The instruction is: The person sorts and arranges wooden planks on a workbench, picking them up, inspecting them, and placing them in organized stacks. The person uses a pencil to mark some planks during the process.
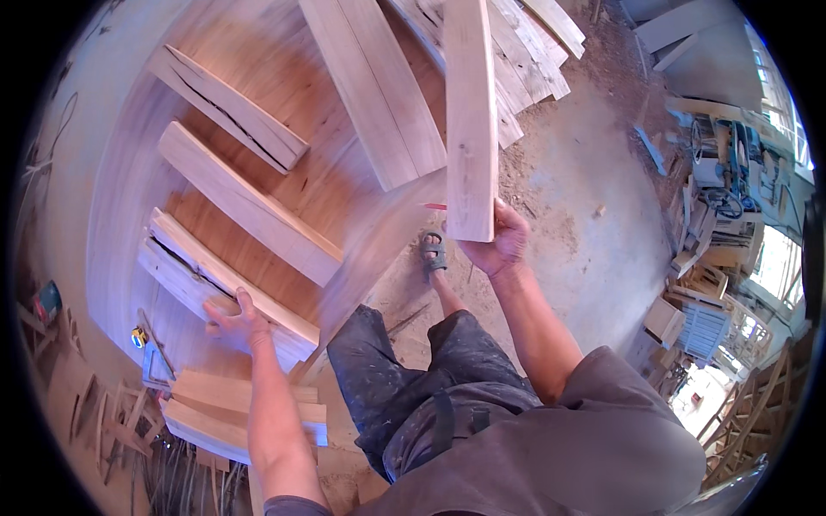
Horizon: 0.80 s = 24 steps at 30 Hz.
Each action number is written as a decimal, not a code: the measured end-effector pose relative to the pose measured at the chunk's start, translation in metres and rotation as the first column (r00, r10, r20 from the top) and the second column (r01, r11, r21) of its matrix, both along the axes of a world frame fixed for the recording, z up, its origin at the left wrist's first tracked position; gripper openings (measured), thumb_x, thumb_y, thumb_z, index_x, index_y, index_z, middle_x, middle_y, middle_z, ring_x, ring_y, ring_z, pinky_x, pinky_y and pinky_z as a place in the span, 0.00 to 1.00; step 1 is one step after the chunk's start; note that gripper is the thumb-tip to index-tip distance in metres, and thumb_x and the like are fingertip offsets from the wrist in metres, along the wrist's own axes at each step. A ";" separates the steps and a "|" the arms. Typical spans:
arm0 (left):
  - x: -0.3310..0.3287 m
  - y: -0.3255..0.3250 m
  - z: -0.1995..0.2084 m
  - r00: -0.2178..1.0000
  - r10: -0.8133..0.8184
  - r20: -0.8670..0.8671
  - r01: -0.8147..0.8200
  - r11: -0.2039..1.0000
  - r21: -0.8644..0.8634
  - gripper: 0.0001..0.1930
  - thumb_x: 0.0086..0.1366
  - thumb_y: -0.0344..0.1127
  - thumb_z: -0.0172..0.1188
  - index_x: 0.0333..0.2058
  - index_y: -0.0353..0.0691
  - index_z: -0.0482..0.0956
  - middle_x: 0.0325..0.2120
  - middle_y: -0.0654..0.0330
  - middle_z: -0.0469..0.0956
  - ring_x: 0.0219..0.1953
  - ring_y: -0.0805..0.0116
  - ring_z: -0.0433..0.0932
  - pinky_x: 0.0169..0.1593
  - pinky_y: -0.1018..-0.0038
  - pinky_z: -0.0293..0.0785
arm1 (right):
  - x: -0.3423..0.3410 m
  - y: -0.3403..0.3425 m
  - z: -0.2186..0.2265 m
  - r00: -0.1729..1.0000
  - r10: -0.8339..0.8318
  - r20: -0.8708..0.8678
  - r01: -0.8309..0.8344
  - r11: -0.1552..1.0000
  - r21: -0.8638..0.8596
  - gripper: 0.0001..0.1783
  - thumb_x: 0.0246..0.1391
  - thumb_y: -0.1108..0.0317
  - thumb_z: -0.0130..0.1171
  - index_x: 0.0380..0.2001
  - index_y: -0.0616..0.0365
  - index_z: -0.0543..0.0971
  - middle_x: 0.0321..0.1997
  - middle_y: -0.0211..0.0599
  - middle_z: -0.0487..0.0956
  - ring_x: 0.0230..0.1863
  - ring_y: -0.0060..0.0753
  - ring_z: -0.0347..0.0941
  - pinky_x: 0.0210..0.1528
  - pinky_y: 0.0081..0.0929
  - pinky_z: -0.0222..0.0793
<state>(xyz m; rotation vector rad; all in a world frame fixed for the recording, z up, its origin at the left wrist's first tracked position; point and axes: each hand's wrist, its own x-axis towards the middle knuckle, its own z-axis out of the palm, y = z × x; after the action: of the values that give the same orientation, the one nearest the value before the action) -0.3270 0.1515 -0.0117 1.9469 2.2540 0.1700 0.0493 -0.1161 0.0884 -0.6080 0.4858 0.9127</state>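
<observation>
Dark shirt (551, 456) nearest, right grip (506, 242) clasps plank (471, 120), long axis pointing forward — left grip (236, 326) splayed on cracked board (202, 273).

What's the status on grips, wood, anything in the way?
Right grip holding long plank by near end. Left grip on cracked board. Other boards close by; no clear obstruction.

held board (471, 120): far end cut off | red stick (437, 206): partly hidden

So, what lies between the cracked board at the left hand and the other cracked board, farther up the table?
In the head view, one pale board lies there, with brown wooden surface showing on both sides of it.
</observation>
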 end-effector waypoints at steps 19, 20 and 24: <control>0.011 -0.003 0.018 0.997 0.033 0.069 -0.029 0.998 -0.055 0.53 0.55 0.66 0.66 0.73 0.42 0.59 0.60 0.42 0.58 0.58 0.42 0.68 0.56 0.50 0.72 | -0.040 0.065 -0.016 0.345 0.832 0.435 0.364 0.309 -0.879 0.43 0.44 0.64 0.73 0.63 0.69 0.67 0.58 0.50 0.72 0.55 0.50 0.74 0.62 0.45 0.69; 0.013 -0.004 0.020 0.995 0.043 0.086 -0.037 0.997 -0.068 0.53 0.55 0.66 0.66 0.73 0.42 0.59 0.60 0.42 0.58 0.58 0.42 0.68 0.56 0.50 0.72 | -0.038 0.063 -0.015 0.488 0.729 0.480 0.234 0.421 -0.876 0.42 0.46 0.64 0.73 0.62 0.69 0.67 0.57 0.48 0.74 0.52 0.46 0.76 0.60 0.42 0.71; 0.018 -0.005 0.025 0.993 0.050 0.109 -0.041 0.996 -0.083 0.53 0.56 0.66 0.66 0.73 0.41 0.59 0.59 0.41 0.59 0.57 0.41 0.70 0.56 0.50 0.72 | -0.015 0.039 -0.024 0.850 0.464 0.250 -0.161 0.681 -0.715 0.38 0.48 0.66 0.74 0.60 0.70 0.70 0.52 0.42 0.79 0.44 0.34 0.80 0.51 0.31 0.77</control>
<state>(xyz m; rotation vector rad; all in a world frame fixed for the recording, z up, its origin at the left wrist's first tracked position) -0.3087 0.1463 0.0129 1.8005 2.2002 0.1850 0.0342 -0.0772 0.0641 -1.5772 0.3099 0.8911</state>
